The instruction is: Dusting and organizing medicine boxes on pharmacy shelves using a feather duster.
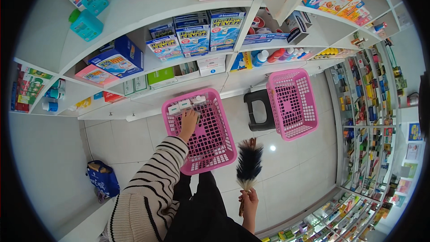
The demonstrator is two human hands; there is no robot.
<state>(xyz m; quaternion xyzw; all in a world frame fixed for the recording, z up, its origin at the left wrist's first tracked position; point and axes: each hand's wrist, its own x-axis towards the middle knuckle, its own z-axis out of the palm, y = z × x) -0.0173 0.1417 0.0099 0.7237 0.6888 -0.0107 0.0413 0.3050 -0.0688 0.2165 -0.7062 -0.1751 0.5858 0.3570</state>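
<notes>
My left hand (pixel 189 123), in a striped knit sleeve (pixel 154 170), reaches into the near pink plastic basket (pixel 230 152). Its fingers are bent together around something small beside a row of white boxes (pixel 179 106). What they hold is too small to make out. A white bottle (pixel 199 100) lies at the right end of that row, against the basket's far wall. My right hand (pixel 250 201) is closed around the handle of a feather duster (pixel 249 163), whose dark plume points away from me, to the right of the basket.
A second pink basket (pixel 294 135) rests by a black stool (pixel 261 127) on the tiled floor. White shelves (pixel 148 13) with medicine boxes and bottles run along the far side. Packed shelving (pixel 365 121) stands right. A blue bag (pixel 102 178) sits on the left.
</notes>
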